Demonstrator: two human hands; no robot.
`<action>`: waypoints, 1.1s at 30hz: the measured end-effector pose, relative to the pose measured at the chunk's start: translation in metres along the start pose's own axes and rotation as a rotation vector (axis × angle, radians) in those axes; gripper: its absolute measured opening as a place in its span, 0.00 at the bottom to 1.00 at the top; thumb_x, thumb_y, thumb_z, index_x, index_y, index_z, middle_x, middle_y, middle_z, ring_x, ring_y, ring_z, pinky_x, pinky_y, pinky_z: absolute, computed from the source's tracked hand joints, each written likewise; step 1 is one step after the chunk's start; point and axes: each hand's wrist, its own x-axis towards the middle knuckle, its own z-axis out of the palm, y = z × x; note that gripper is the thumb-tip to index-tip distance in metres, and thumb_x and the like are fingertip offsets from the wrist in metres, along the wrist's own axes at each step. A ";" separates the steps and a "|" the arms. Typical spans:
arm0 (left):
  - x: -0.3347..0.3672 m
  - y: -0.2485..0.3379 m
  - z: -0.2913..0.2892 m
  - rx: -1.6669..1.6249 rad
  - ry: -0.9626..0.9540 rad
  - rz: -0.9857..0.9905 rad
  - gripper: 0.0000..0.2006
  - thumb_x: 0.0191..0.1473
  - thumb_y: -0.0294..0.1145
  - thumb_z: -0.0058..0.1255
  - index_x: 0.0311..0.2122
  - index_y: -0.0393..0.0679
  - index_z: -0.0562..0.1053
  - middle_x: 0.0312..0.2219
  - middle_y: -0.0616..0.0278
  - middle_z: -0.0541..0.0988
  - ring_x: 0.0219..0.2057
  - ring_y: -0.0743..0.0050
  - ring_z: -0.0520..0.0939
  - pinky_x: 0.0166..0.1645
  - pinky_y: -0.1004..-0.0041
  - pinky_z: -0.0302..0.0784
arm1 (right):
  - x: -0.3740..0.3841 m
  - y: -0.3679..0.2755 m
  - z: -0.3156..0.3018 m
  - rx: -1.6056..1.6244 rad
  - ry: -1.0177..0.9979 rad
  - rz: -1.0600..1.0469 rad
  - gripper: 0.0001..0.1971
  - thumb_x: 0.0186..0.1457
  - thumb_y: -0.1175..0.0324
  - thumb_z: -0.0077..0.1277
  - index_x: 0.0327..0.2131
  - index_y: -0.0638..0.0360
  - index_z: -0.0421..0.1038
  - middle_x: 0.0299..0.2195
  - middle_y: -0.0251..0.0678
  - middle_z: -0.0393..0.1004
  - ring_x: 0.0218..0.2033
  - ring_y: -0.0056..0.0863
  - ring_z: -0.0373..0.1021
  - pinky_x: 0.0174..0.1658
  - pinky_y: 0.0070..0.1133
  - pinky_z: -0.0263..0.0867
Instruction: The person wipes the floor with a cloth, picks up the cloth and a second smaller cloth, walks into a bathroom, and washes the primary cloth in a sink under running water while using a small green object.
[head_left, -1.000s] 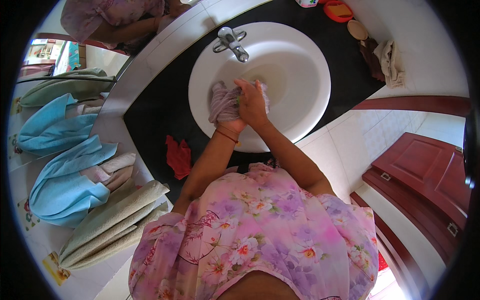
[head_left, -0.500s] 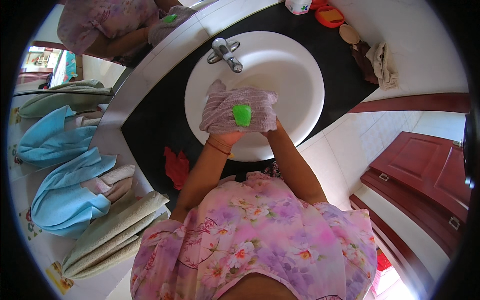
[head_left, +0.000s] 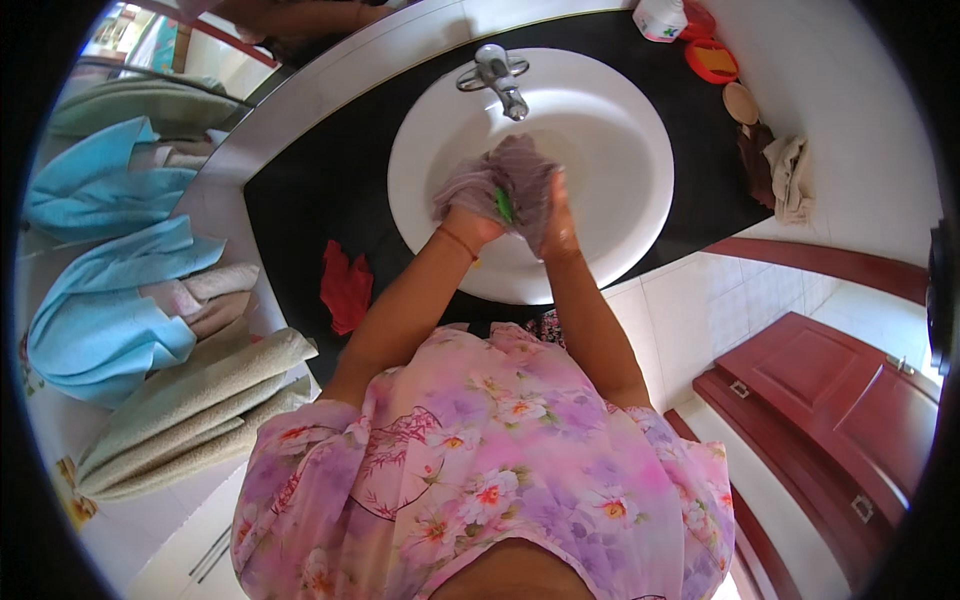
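A wet-looking mauve towel point(head_left: 526, 174) is bunched over the white sink point(head_left: 637, 190), held between my two hands. My left hand point(head_left: 477, 228) is closed on the towel's near left side, with most of its fingers hidden by the cloth. My right hand point(head_left: 562, 225) presses against the towel's right side and is slightly blurred. A small bright green piece point(head_left: 503, 205), which looks like soap, shows in the fold between the hands. The chrome tap point(head_left: 497, 75) stands beyond the towel, at the sink's far edge.
The sink is set in a black counter point(head_left: 300, 190). A red cloth point(head_left: 345, 288) lies at left; a white bottle point(head_left: 660, 18), an orange-red dish point(head_left: 711, 62) and folded cloths point(head_left: 790, 178) sit at right. Blue point(head_left: 110, 310) and beige towels point(head_left: 200, 415) hang on the left.
The towel was spread flat across my hands with the green piece on top. Now it is folded inward and bunched, the green piece partly covered. The view has shifted a little.
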 end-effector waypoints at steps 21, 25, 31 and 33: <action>0.004 0.014 0.042 -0.798 0.183 -0.178 0.15 0.58 0.43 0.34 0.45 0.47 0.67 0.44 0.62 0.71 0.46 0.67 0.70 0.53 0.67 0.64 | 0.032 0.012 -0.066 -1.353 0.135 -0.119 0.15 0.56 0.63 0.34 0.38 0.62 0.68 0.42 0.51 0.65 0.47 0.46 0.58 0.50 0.37 0.50; 0.017 -0.020 0.000 -0.731 -0.127 -0.036 0.16 0.59 0.39 0.31 0.46 0.44 0.66 0.45 0.60 0.71 0.46 0.67 0.70 0.53 0.67 0.64 | 0.011 0.019 -0.047 -1.298 0.243 -0.365 0.09 0.54 0.67 0.41 0.29 0.63 0.66 0.31 0.49 0.67 0.34 0.46 0.63 0.39 0.35 0.59; 0.051 -0.061 -0.067 -1.689 -0.326 -0.160 0.15 0.58 0.36 0.31 0.46 0.43 0.65 0.43 0.59 0.70 0.45 0.67 0.70 0.53 0.69 0.64 | -0.029 0.050 -0.013 -1.187 0.179 -0.339 0.06 0.54 0.70 0.42 0.30 0.63 0.66 0.29 0.46 0.66 0.35 0.46 0.65 0.55 0.39 0.51; 0.050 -0.044 -0.026 -1.376 -0.505 -0.056 0.15 0.58 0.37 0.31 0.47 0.43 0.65 0.44 0.59 0.69 0.46 0.66 0.70 0.54 0.70 0.63 | -0.025 0.043 -0.032 -1.218 0.193 -0.467 0.07 0.55 0.70 0.41 0.31 0.62 0.67 0.31 0.45 0.67 0.40 0.46 0.65 0.58 0.40 0.44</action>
